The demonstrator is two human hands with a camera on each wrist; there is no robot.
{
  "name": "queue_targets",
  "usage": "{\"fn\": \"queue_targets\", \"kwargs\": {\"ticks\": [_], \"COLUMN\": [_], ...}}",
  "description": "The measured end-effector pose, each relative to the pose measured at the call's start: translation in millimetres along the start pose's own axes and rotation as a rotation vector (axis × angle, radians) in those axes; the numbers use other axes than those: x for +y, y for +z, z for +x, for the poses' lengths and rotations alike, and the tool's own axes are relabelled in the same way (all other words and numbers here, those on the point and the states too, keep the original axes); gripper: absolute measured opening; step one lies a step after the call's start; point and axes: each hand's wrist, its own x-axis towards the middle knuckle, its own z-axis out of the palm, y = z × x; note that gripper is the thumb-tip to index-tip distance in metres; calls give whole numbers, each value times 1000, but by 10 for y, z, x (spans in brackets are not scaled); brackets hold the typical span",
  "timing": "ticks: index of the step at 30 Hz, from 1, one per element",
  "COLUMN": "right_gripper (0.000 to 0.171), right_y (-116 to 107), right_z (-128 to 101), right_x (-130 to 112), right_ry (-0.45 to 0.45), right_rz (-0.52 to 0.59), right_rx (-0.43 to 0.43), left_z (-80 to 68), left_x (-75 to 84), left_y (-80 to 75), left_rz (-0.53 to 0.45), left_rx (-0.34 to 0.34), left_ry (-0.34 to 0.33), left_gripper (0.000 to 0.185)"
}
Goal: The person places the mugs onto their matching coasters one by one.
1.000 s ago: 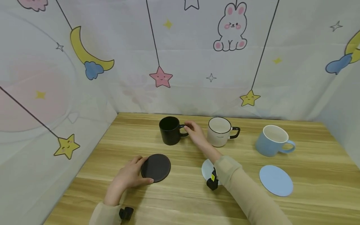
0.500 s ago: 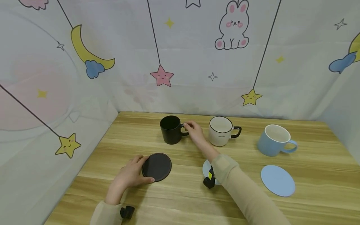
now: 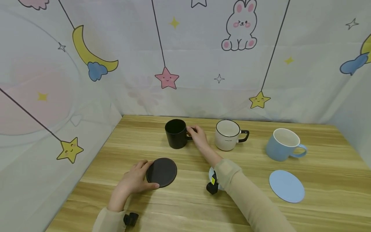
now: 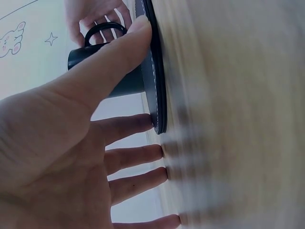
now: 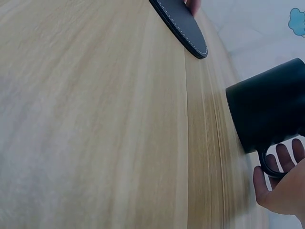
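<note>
A round black coaster point(image 3: 161, 172) with light stitching lies on the table in front of me. My left hand point(image 3: 134, 178) is at its left side. Its thumb point(image 4: 131, 40) touches the coaster's edge, the index fingertip meets the rim, and the spread fingers reach the tabletop. Behind the coaster a black mug point(image 3: 175, 135) stands upright, handle to the right. My right hand point(image 3: 200, 137) is at that handle point(image 5: 269, 164); its fingers show through the loop, fairly straight, not plainly curled round it.
A white mug point(image 3: 227, 137) with a black rim stands right of the black mug. Farther right is a blue mug point(image 3: 279, 146), with a light-blue coaster point(image 3: 287, 186) before it. A pale coaster point(image 3: 211, 174) lies partly under my right forearm. A printed cloth point(image 3: 185, 58) hangs behind the table.
My right hand has shifted slightly left, closer in on the black mug's handle, and its forearm covers more of the pale coaster. The left hand and the mugs stay in place.
</note>
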Motion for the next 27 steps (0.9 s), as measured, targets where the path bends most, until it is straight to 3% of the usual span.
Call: {"fn": "queue_targets", "kwargs": {"ticks": [13,27], "right_gripper": [32,21], "right_y": [-2,-5], "right_z": [29,93], "right_x": [-29,-49], "right_ry": [61,125], "right_rz": [3,91], "right_rx": [6,7], "left_z": [10,3], "left_x": [-33,-42], "left_y": [30,35], "left_rz": [1,11], "left_rx": [8,17], "left_ry": [-8,-7], "left_gripper": [94,94]}}
